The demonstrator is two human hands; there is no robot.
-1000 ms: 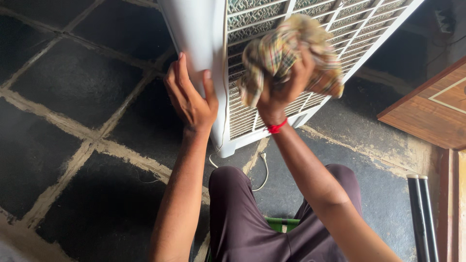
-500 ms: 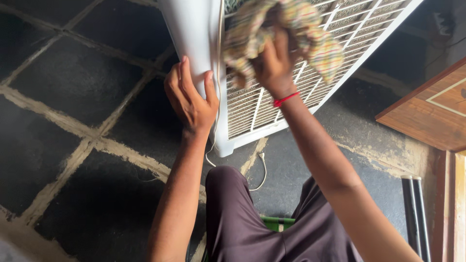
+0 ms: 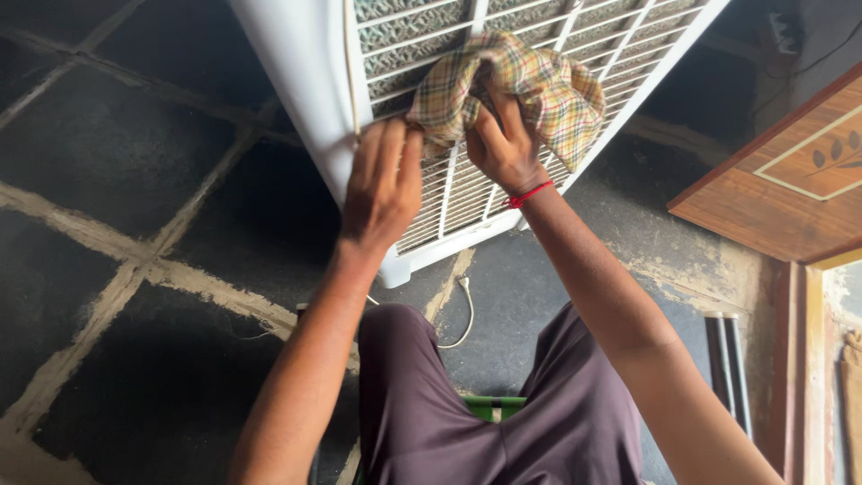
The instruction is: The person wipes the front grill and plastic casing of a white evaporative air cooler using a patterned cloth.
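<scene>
Hands and cloth on a white cooler

At upper centre, the right hand (image 3: 503, 148) fingers clutch a checked cloth (image 3: 516, 85) against the cooler (image 3: 305, 72) grille (image 3: 449, 193); the left hand (image 3: 384, 184) fingers lie flat, extended, touching the cloth's edge.

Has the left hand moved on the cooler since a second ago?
Yes. The left hand has slid from the white cooler's plain side panel, around its corner, to the grille face, and now touches the checked cloth that the right hand holds.
</scene>
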